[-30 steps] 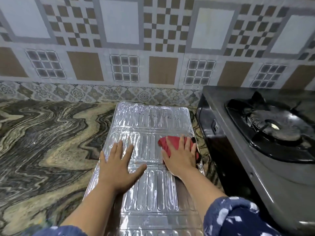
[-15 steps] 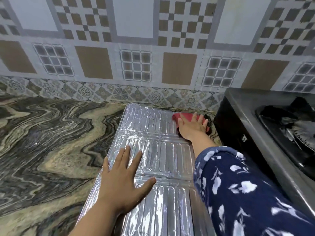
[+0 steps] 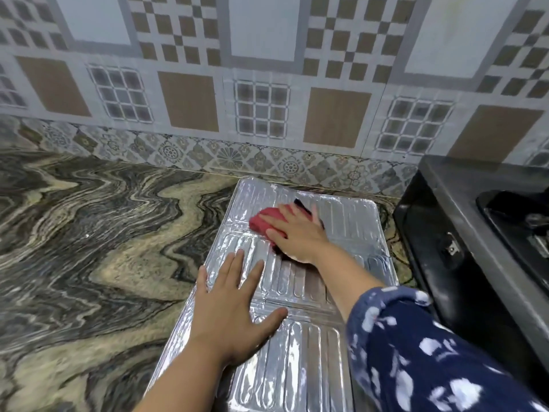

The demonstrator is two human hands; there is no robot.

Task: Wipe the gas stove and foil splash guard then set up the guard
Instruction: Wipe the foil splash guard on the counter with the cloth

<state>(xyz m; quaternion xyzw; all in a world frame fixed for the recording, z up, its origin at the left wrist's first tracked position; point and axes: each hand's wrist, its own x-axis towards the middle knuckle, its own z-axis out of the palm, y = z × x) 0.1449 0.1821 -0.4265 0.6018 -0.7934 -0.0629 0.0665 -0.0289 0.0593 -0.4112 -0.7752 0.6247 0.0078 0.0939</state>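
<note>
The silver foil splash guard (image 3: 350, 221) lies flat on the marbled counter, its far edge near the wall. My right hand (image 3: 300, 236) presses a red cloth (image 3: 263, 221) onto the guard's far section, left of its middle; the palm covers most of the cloth. My left hand (image 3: 234, 304) rests flat with fingers spread on the guard's left side, closer to me. The black gas stove (image 3: 463, 233) stands right of the guard, with part of a burner at the frame's right edge.
The marbled counter (image 3: 89, 248) stretches wide to the left of the guard. A patterned tiled wall (image 3: 267, 84) rises just behind the guard. A narrow strip of counter separates the guard from the stove's side.
My right hand slid the red cloth from the guard's far right corner leftward toward its middle. My left hand stayed flat on the guard. The view shifted left, showing less stove.
</note>
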